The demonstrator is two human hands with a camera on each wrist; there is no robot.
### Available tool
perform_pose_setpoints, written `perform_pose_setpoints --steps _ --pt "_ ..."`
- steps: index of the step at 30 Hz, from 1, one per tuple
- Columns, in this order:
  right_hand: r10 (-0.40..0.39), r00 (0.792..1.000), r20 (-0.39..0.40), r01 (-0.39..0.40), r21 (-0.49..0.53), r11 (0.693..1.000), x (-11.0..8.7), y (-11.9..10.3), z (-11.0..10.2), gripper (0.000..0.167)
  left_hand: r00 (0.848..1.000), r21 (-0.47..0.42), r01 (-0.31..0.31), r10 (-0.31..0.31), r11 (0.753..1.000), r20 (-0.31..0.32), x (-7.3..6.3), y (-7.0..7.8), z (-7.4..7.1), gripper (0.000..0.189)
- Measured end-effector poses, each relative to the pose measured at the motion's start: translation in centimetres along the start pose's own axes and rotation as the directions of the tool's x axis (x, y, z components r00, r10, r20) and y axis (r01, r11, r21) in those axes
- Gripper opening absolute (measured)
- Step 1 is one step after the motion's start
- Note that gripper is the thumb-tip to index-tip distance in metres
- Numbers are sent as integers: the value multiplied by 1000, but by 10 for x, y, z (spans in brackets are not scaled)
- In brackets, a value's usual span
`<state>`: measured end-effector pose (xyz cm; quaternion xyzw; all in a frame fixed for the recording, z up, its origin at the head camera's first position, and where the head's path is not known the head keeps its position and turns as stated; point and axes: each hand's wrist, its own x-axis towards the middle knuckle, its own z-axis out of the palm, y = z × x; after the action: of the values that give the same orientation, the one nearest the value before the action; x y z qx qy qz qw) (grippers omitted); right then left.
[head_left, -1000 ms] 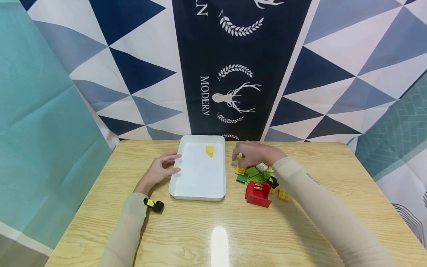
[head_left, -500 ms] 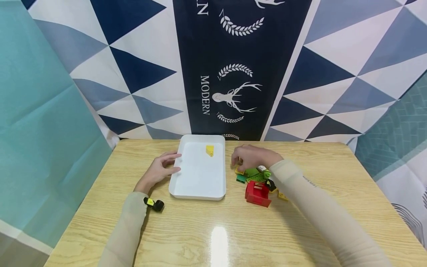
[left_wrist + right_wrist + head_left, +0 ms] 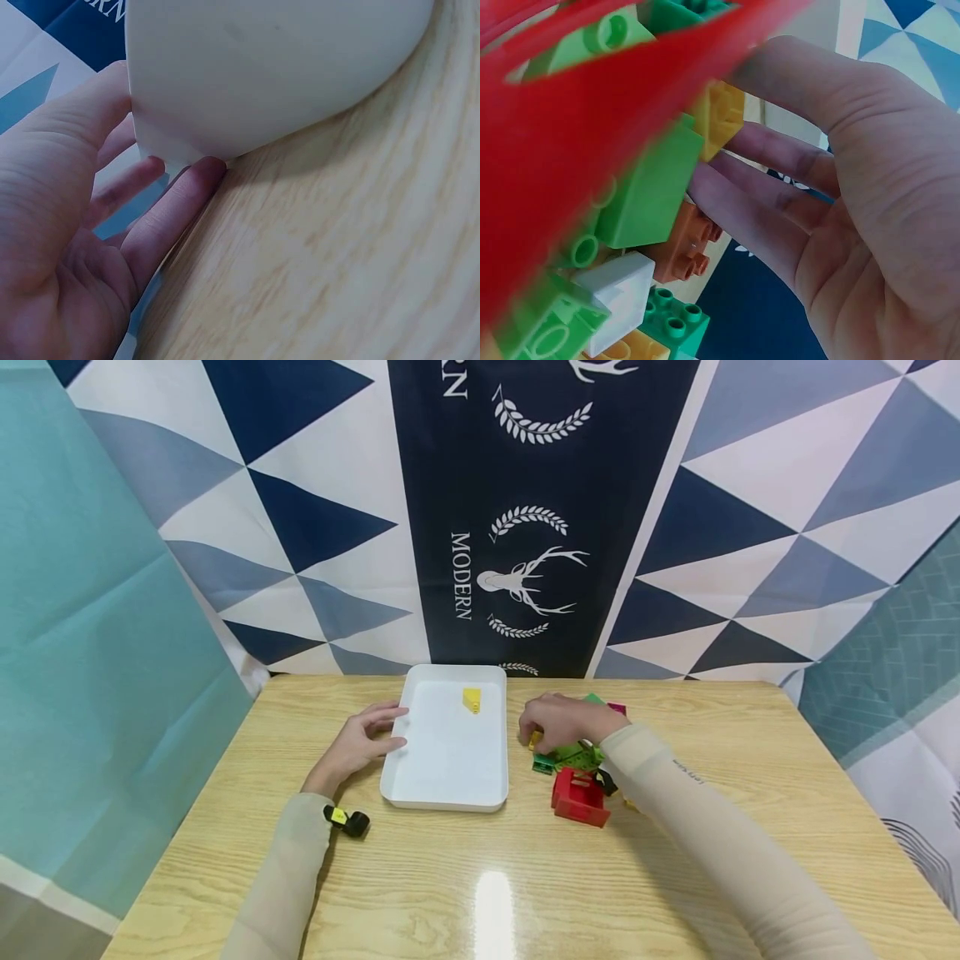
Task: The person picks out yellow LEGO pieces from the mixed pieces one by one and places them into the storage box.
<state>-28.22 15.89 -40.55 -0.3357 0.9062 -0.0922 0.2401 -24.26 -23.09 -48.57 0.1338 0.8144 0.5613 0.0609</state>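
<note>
My left hand [image 3: 356,743] rests at the left side of a white tray [image 3: 444,806]. In the left wrist view its thumb touches the rim, while fairly straight fingers [image 3: 176,217] lie at the tray's lower edge. Inside the tray is a yellow sloped toy brick [image 3: 471,698]. To the right of the tray, my right hand [image 3: 564,721] pinches a yellow toy brick [image 3: 725,116] at the left of a brick pile. Light-green bricks [image 3: 652,184] and a brown brick [image 3: 681,244] lie close to its fingers. The thumb tip is partly hidden in the right wrist view.
A red open-sided toy piece [image 3: 580,802] stands in front of the pile and blurs across the right wrist view. Also in the pile are a dark-green brick [image 3: 543,764], a white brick [image 3: 622,296] and a magenta piece [image 3: 617,707]. A patterned backdrop rises behind the table [image 3: 420,877].
My right hand has come down and slightly left onto the yellow brick, its fingers closing around it. My left hand and the tray have stayed put.
</note>
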Motion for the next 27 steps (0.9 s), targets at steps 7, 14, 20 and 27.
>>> perform_pose_setpoints --steps 7,14,20,27 --pt "45 999 9 -45 10 999 1 -1 4 17 1000 -11 1 -1 1000 4 1 -2 0 56" --pt "36 999 2 -36 7 999 1 -1 3 15 1000 -7 9 -9 1000 6 -1 -1 -1 56" --pt "21 1000 -2 -21 -7 1000 1 -2 3 15 1000 8 20 -21 1000 9 0 1 0 57" --pt "29 1000 4 -29 -3 1000 1 -3 3 15 1000 0 24 -24 1000 10 0 0 -1 57"
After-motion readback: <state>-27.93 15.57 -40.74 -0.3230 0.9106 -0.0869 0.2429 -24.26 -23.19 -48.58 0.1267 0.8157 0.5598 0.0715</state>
